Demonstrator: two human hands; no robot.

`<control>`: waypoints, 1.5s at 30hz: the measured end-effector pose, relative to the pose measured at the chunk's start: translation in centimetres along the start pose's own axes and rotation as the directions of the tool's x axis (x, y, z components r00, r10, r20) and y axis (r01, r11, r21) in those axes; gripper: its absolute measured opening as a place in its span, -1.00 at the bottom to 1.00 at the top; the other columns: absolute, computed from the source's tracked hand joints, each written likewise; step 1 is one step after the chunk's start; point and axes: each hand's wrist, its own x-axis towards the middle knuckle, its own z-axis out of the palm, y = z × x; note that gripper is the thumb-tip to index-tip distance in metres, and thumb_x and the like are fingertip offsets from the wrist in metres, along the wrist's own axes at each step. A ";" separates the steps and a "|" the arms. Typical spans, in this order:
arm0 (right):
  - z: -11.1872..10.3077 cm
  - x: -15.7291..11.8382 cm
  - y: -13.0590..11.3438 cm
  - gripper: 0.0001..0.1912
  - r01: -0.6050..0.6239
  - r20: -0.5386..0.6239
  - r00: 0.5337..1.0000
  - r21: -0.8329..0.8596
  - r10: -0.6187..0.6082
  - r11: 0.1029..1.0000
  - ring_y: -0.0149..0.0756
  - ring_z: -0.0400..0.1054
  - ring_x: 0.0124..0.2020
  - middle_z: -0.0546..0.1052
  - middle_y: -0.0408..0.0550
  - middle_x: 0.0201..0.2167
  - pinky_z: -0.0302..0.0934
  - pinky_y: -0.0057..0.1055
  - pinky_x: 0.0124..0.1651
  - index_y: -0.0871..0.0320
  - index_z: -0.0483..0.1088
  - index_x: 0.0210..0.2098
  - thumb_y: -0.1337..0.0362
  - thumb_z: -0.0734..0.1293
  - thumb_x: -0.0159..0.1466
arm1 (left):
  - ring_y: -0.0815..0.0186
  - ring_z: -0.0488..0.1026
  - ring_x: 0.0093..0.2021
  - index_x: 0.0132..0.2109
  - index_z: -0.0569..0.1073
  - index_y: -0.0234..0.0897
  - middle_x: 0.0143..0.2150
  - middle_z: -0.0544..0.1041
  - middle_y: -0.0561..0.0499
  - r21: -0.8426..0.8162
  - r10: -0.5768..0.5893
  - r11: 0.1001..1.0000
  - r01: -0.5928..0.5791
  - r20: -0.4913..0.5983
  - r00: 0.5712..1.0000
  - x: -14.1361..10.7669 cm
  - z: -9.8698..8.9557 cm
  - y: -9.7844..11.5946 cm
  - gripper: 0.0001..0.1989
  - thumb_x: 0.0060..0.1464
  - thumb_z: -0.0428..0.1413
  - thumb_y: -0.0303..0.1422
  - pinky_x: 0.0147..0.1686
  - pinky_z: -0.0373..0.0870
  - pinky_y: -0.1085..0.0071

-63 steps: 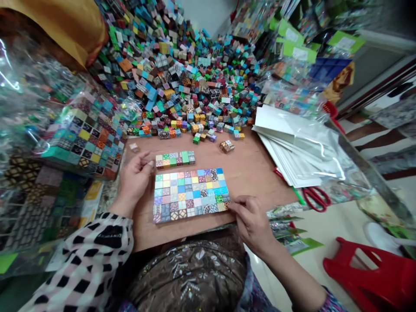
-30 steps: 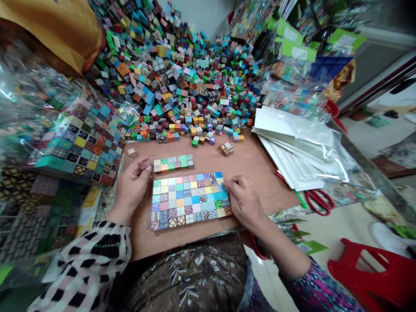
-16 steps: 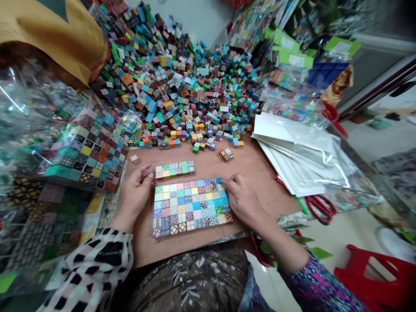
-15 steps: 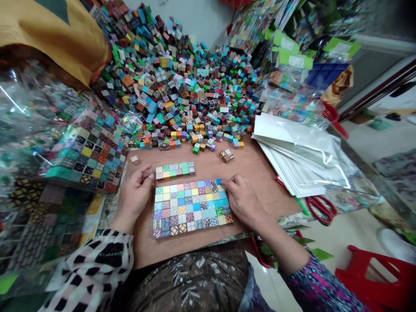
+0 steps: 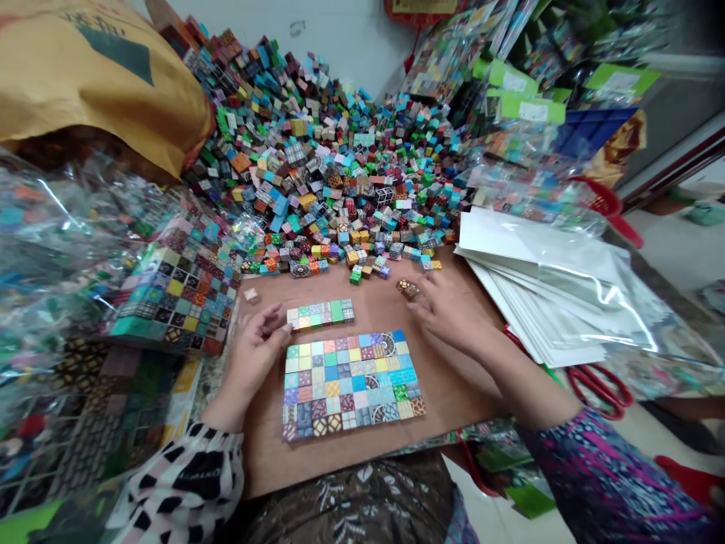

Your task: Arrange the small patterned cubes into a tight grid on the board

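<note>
A flat rectangle of colourful patterned cube blocks [image 5: 351, 385] lies in front of me on a brown board [image 5: 453, 393]. Just beyond it is a short row of similar blocks [image 5: 320, 313]. At that row's left end is my left hand [image 5: 257, 359], its thumb near or touching the end block, its fingers loosely bent and apart. My right hand [image 5: 450, 310] reaches past the rectangle's far right corner. Its fingertips close on a small brown-and-yellow patterned block piece [image 5: 406, 289], which they partly hide. A single pale block [image 5: 251, 295] sits at the board's left.
A big heap of loose blocks [image 5: 328, 159] fills the back. White sheets [image 5: 521, 272] in clear plastic lie at right, near red-handled scissors [image 5: 600, 389]. On the left are a wrapped stack of blocks [image 5: 181, 287] and a yellow bag [image 5: 107, 83].
My right hand has left the rectangle's right edge and moved forward to the small brown-patterned piece. The left hand has come closer to the short row. The whole view has shifted slightly.
</note>
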 end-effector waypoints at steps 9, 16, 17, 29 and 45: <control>3.4 6.0 -4.7 -0.43 0.200 0.306 0.929 0.060 -0.208 0.978 -0.10 0.34 -0.14 0.40 0.09 -0.04 0.24 -0.25 -0.20 0.09 0.35 0.14 0.17 0.44 0.16 | 0.35 0.37 -0.35 0.16 0.42 -0.26 -0.11 0.38 -0.03 0.069 -0.013 0.998 -0.004 0.250 0.968 1.1 -0.7 2.0 -0.31 -0.19 0.30 -0.28 -0.31 0.42 0.33; 4.1 6.7 -7.4 -0.78 0.172 0.391 0.903 0.059 -0.181 0.983 -0.23 0.30 -0.20 0.41 0.07 -0.10 0.16 -0.35 -0.20 0.19 0.43 -0.13 0.28 0.36 0.22 | 0.31 0.35 -0.32 0.07 0.50 -0.32 -0.32 0.22 0.09 0.314 0.094 0.927 -0.203 0.331 0.939 1.8 -0.4 3.2 -0.53 -0.03 0.21 -0.38 -0.20 0.42 0.27; 3.8 6.6 -7.6 -0.80 0.165 0.389 0.904 0.065 -0.177 0.984 -0.24 0.29 -0.21 0.41 0.07 -0.11 0.16 -0.36 -0.20 0.21 0.43 -0.16 0.30 0.36 0.22 | 0.32 0.35 -0.32 0.06 0.50 -0.31 -0.32 0.22 0.09 0.303 0.113 0.927 -0.220 0.333 0.936 1.8 -0.4 3.4 -0.55 -0.03 0.20 -0.39 -0.21 0.42 0.28; -0.1 -3.7 -9.6 -0.75 0.161 0.331 0.909 0.280 -0.253 0.946 -0.20 0.33 -0.21 0.36 0.07 -0.12 0.26 -0.26 -0.16 0.21 0.35 -0.04 0.32 0.26 0.29 | 0.30 0.40 -0.24 0.09 0.44 -0.30 -0.15 0.38 -0.03 0.308 0.201 0.865 -0.396 0.512 0.835 -8.0 -3.5 7.8 -0.63 0.12 0.10 -0.41 -0.22 0.44 0.31; 1.5 -8.4 -11.6 -0.49 0.136 0.384 0.905 0.147 -0.183 0.980 -0.03 0.40 -0.15 0.36 0.21 -0.02 0.37 -0.10 -0.14 0.21 0.26 0.21 0.27 0.32 0.29 | 0.22 0.40 -0.06 0.31 0.20 -0.06 0.02 0.33 -0.06 0.287 0.144 0.907 -0.308 0.476 0.868 -13.3 -4.2 4.4 -0.38 0.13 0.10 -0.48 -0.02 0.47 0.12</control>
